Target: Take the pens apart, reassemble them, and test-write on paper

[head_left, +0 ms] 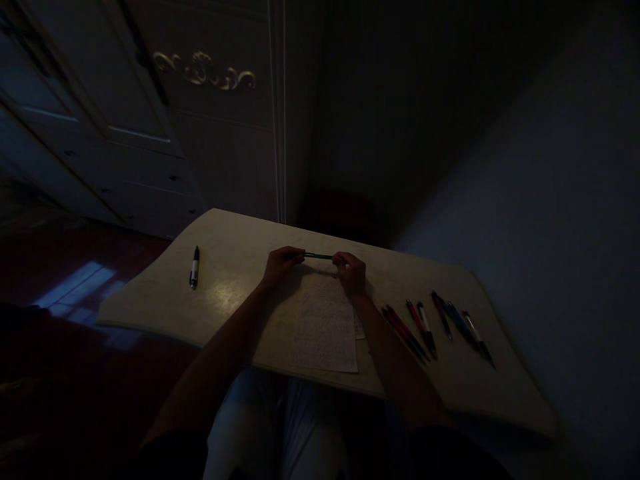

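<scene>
Between my two hands a slim dark green pen is held level above the table, one end in each hand. My left hand pinches its left end, and my right hand pinches the right end. The fingertips cover both ends of the pen. Just below the hands lies a sheet of paper with faint writing, with the edge of another sheet showing under its right side. The light is dim, so fine details of the pen do not show.
On the pale table, a black and white pen lies at the left. Several pens lie at the right, among them a red and black pen and a purple pen. A cabinet stands behind; a wall borders the right.
</scene>
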The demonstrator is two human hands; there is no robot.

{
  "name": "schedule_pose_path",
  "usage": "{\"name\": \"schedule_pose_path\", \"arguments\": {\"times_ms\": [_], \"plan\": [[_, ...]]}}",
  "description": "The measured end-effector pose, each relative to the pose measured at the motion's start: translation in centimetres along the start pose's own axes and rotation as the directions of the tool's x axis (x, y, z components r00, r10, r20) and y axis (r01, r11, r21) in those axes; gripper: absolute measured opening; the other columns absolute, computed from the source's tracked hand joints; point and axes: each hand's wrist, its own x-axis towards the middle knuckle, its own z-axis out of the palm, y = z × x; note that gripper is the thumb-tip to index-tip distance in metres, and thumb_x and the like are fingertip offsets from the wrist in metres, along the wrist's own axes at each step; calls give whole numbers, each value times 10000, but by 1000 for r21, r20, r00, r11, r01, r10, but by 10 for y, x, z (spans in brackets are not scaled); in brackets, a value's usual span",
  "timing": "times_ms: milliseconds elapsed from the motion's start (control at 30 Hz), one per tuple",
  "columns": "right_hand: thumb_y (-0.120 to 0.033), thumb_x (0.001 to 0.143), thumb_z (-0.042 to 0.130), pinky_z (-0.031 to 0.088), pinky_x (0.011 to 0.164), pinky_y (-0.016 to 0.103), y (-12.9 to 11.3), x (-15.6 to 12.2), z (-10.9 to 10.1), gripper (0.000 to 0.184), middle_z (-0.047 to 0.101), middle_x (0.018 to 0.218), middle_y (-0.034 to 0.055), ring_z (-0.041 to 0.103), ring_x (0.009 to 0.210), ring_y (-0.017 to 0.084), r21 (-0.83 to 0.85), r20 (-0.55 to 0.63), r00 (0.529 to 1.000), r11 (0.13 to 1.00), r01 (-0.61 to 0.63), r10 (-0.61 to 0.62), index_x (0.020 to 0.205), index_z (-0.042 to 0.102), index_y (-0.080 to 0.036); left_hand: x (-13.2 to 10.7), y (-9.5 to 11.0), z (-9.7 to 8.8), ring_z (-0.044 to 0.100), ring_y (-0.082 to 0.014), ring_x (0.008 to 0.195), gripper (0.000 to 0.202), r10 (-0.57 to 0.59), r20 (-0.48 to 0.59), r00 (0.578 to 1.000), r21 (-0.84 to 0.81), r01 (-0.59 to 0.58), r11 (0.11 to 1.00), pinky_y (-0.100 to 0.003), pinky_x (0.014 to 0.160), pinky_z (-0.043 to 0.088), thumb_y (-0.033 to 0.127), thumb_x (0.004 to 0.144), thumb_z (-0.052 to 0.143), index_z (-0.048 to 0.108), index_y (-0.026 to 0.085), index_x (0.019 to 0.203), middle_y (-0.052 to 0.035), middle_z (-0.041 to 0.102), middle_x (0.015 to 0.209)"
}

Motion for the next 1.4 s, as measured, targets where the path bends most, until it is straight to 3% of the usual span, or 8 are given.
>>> {"name": "schedule_pose_path", "arguments": {"times_ms": [200,400,700,800,933,1067,1200,1400], "plan": [[-375,877,552,490,780,344,-2,0,0,236,712,774,60,650,758,222,-27,55,998,1000,-5,7,777,686,-209,2,-3,0,671,-220,701,321,6,4,1000,4,-6,1000,-354,693,536,384,648,825,773,158,871,-78,723,744],[-518,881,549,479,671,301,-9,0,1,339,669,732,31,613,688,193,61,124,984,989,-137,129,795,665,-211,6,-4,-1,662,-210,707,330,20,-50,999,24,-18,1000,-350,697,533,379,662,791,747,160,905,-64,721,766],[-599,843,555,493,762,318,-2,12,-12,410,696,861,53,622,808,196,171,63,986,971,-166,157,861,657,-203,12,-1,-3,630,-176,669,363,15,-141,990,-59,-24,998,-334,676,532,388,622,795,719,159,893,-61,716,792],[-563,775,667,476,685,289,-3,14,-21,366,659,749,20,589,717,170,132,168,975,977,-168,145,775,642,-198,13,-1,-4,629,-177,679,350,15,-167,986,-66,-27,997,-332,673,529,381,627,785,713,165,893,-59,715,803],[-509,665,785,428,563,256,-1,13,-32,351,632,658,-19,551,613,141,74,417,897,978,-194,146,778,686,-192,15,-2,-7,626,-177,685,369,3,-197,980,-65,-16,998,-329,675,525,400,633,776,707,167,910,-57,708,799],[-456,618,812,458,585,269,5,12,-36,310,679,678,2,600,633,155,55,525,846,988,-147,97,734,735,-179,16,-3,-9,630,-180,695,390,6,-205,979,-57,-19,998,-325,677,520,437,651,753,702,159,920,-57,698,786],[-419,684,757,508,680,308,6,14,-35,238,721,720,31,649,695,181,57,509,859,992,-108,64,684,739,-182,17,-7,-9,633,-184,706,386,12,-203,979,-58,-25,998,-323,666,514,437,659,746,702,160,923,-64,701,803],[-422,780,661,515,622,281,-2,15,-30,231,700,713,11,638,638,155,135,309,945,979,-150,103,767,703,-196,17,-6,-9,648,-189,723,418,-3,-176,984,-73,-10,997,-319,668,516,458,637,780,702,160,920,-72,708,836]]}}
